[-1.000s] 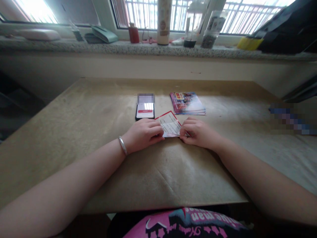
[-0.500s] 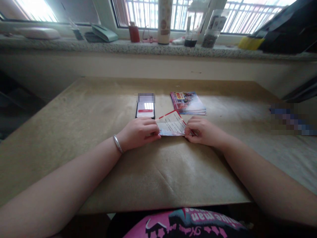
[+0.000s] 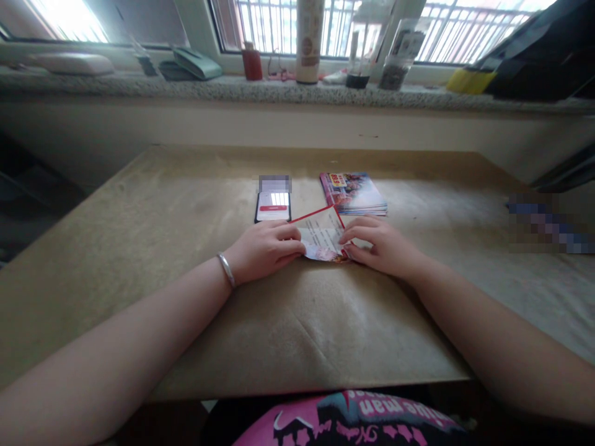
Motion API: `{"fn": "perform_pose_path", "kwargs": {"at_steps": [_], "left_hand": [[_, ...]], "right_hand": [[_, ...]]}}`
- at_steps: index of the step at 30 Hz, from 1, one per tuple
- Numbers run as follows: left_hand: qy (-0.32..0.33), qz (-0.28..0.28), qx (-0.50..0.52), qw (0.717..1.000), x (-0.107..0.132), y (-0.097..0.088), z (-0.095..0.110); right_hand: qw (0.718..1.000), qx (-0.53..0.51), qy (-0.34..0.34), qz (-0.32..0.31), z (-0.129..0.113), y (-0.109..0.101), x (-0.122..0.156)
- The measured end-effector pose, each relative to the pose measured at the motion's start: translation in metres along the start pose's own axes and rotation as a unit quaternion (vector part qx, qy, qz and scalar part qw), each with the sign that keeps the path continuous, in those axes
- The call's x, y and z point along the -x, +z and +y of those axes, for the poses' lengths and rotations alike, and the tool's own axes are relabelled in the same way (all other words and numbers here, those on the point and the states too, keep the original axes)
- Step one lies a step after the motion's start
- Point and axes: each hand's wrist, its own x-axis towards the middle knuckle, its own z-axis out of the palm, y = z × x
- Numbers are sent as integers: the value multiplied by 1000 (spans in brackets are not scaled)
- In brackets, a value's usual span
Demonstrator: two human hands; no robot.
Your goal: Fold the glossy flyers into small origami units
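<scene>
A printed leaflet (image 3: 320,230) with a red border and lines of text lies at a slant between my two hands, its near edge folded up to show a coloured strip. My left hand (image 3: 272,248), with a silver bangle at the wrist, pinches the leaflet's left side. At its right side, my right hand (image 3: 374,244) has the thumb on the near corner and the fingers over the paper. Just beyond the leaflet sits a stack of colourful flyers (image 3: 356,193). A phone (image 3: 273,207) with a lit screen rests past my left hand.
The table (image 3: 223,334) has a tan cover. Along the granite windowsill (image 3: 260,90) stand a red bottle (image 3: 251,62), a tall cylinder (image 3: 308,43), clear containers and a dark bag (image 3: 543,56). A blurred patterned item (image 3: 548,223) lies at the right.
The leaflet's near edge has come slightly toward me and curls more. My right-hand fingers have spread further onto the paper, and my left hand has shifted a little to the right.
</scene>
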Motion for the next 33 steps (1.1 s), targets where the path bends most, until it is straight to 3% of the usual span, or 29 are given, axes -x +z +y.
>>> {"fn": "perform_pose_path", "kwargs": {"at_steps": [5, 11, 16, 23, 28, 33], "left_hand": [[29, 42, 15, 999, 0, -3, -2], [44, 118, -26, 992, -2, -6, 1], [30, 96, -56, 993, -2, -3, 0], [-25, 72, -69, 995, 2, 6, -9], [-82, 71, -75, 991, 1, 5, -7], [-97, 61, -63, 991, -1, 2, -1]], "right_hand": [[994, 29, 48, 96, 9, 1, 1], [988, 4, 137, 69, 10, 3, 0], [975, -13, 221, 32, 4, 6, -1], [960, -56, 270, 57, 5, 6, -1], [963, -77, 252, 59, 3, 4, 0], [965, -73, 240, 71, -1, 5, 1]]}}
